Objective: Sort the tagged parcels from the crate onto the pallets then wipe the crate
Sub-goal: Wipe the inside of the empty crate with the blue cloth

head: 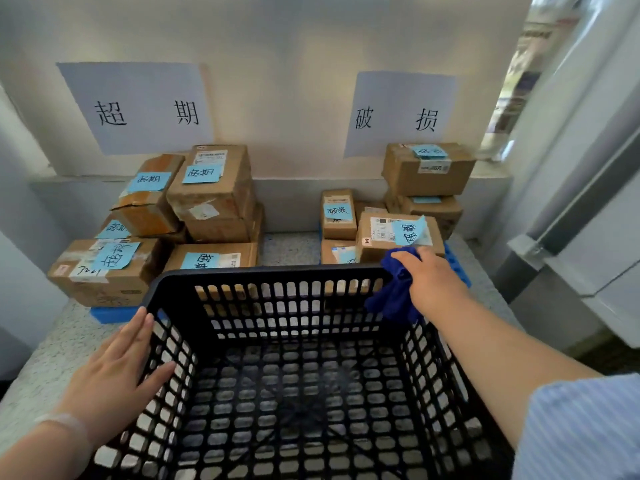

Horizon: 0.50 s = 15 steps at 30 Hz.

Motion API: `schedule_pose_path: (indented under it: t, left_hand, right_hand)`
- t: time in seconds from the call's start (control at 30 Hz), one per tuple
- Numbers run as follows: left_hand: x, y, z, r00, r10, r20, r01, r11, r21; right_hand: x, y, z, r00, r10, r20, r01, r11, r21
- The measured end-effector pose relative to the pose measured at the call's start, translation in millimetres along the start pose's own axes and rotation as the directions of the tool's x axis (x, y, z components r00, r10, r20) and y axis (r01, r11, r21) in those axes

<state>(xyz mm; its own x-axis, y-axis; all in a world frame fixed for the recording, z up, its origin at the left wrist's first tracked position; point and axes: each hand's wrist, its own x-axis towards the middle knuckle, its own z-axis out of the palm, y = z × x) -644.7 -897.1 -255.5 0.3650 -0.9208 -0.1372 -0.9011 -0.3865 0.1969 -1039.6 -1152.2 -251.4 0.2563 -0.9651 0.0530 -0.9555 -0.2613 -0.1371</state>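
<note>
**At the far right corner of the crate [270, 272], the right hand [434, 287] holds a blue cloth [394, 299]**

The black crate sits on the speckled floor [41, 368] with its open top facing up. It is just in front of two piles of boxes. Its far side runs from side to side, facing the wall. I cannot tell which side is the long one.

The right hand has its fingers curled round the cloth at the rim. The cloth hangs with its long way up and down, and its loose end dips inside the crate.

The left hand [117, 372] is flat, with straight fingers, and lies against the crate's left rim.

The parcels have blue tags. The left pile [207, 192] sits on the left pallet [114, 314], under the left sign [138, 105]. The right pile [427, 171] sits by the right pallet [458, 268], under the right sign [401, 112].
</note>
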Motion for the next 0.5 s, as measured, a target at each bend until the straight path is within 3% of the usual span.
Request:
schedule_pose_path:
  t: [0.13, 0.23, 0.33, 0.5]
  left_hand:
    - [0.5, -1.3, 3.7, 0.999, -0.030, -0.023, 0.030, 1.000, -0.010]
    - [1.6, -2.2, 6.6, 0.999, -0.039, -0.031, 0.039, 0.999, -0.021]
    - [2.6, -2.6, 9.7, 0.998, -0.034, -0.051, 0.033, 0.999, -0.016]
    - [4.8, -3.5, 10.5, 0.998, -0.057, -0.035, 0.056, 0.998, -0.028]
  right_hand:
    - [-8.8, -1.9, -9.2, 0.998, 0.050, 0.038, -0.055, 0.988, 0.146]
    - [-14.8, 7.6, -6.5, 1.000, 0.006, 0.027, -0.014, 0.962, 0.272]
    - [-24.3, 16.0, -3.6, 0.993, -0.119, 0.002, 0.113, 0.944, 0.311]
    - [-54.7, 27.8, -13.0, 0.979, -0.176, -0.098, 0.195, 0.949, 0.246]
